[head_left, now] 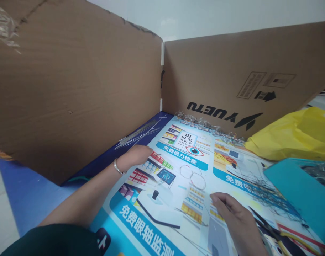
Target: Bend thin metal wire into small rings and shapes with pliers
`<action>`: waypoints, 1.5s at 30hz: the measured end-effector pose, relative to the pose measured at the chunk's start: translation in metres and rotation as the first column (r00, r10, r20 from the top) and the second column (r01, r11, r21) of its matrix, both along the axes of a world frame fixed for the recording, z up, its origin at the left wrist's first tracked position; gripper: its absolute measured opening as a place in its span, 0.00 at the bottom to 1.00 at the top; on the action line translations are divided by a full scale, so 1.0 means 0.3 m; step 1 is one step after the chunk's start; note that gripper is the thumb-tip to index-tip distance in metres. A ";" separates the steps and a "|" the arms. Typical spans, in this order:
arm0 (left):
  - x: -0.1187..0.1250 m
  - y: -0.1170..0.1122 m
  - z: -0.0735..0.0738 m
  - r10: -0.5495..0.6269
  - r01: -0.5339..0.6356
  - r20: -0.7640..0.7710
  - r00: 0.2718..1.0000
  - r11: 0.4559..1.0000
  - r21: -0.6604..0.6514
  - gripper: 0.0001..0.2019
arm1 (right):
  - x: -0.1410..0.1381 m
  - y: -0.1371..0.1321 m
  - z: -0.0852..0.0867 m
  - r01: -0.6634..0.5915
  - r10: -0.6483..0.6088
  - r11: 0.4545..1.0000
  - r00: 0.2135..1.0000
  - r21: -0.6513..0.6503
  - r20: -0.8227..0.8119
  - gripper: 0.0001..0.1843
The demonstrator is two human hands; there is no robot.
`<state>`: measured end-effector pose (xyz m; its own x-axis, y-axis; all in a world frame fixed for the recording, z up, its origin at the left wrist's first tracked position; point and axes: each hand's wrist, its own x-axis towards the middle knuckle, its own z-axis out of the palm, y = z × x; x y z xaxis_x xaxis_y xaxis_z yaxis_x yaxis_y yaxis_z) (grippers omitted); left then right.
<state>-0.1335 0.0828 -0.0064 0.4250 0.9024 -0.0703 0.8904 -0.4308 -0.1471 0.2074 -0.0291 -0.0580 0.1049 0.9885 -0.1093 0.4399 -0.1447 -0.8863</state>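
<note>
Dark sleeve (55, 241) nearest, I cannot tell whether my curled left hand (141, 155) or half-closed right hand (238, 220) grips anything, and wire loops (192, 175) between them could tangle if dragged into loose wires (267, 195).

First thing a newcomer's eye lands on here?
Likely the crumpled yellow plastic at the right, in front of the cardboard panel with upside-down YUETU lettering. Then the eye-chart poster below, with thin wire rings lying on it between the left hand and right hand.
</note>
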 end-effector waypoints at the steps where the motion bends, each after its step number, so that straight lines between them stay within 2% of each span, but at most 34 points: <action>1: -0.001 0.001 -0.001 -0.001 0.001 0.000 1.000 1.000 0.002 0.12 | 0.001 -0.001 -0.002 -0.005 0.005 1.000 1.000 0.006 -0.008 0.18; 13: -0.003 0.007 -0.007 0.006 -0.006 -0.007 1.000 1.000 0.003 0.11 | -0.006 0.002 0.009 0.014 -0.014 0.999 1.000 0.042 0.016 0.17; 19: 0.011 0.000 0.014 0.013 -0.013 -0.015 1.000 1.000 -0.001 0.12 | -0.002 0.001 -0.002 -0.008 0.009 0.999 1.000 0.042 0.000 0.16; 26: 0.019 -0.010 0.043 0.010 -0.010 -0.020 1.000 1.000 -0.016 0.11 | -0.005 0.001 0.015 -0.002 0.000 0.999 0.999 0.053 0.038 0.17; 37: 0.028 -0.013 0.057 -0.008 0.008 -0.038 0.999 1.000 -0.019 0.12 | -0.004 -0.001 0.006 -0.006 0.006 1.000 1.000 0.017 0.004 0.18; 45: 0.027 -0.017 0.071 0.000 0.000 -0.040 0.999 1.000 -0.017 0.12 | -0.003 0.003 0.004 -0.021 0.020 0.998 1.000 0.055 0.015 0.18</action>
